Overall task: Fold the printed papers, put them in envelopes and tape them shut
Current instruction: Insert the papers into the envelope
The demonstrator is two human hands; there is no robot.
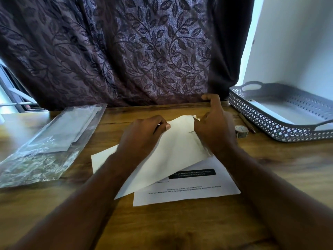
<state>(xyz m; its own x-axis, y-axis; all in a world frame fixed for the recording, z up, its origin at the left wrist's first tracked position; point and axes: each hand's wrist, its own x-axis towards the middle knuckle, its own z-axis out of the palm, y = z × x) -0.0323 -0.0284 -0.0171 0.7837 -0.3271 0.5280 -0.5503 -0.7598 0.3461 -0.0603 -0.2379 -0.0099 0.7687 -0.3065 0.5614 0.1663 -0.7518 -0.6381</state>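
Observation:
A white envelope (167,156) lies tilted across the middle of the wooden table (180,228), its far end lifted. My left hand (142,136) pinches its upper left edge. At the far right corner, my right hand (214,125) grips the same envelope, fingers partly raised. Under the envelope rests a printed paper (198,188) with a black text bar. A small roll of tape (241,131) sits just right of my right hand. Whether a folded sheet is inside the envelope cannot be seen.
A clear plastic pack of envelopes (50,141) lies at the left. A grey perforated tray (281,127) stands at the right, with a pencil (246,122) beside it. A dark leaf-patterned curtain (126,51) hangs right behind the table's far edge.

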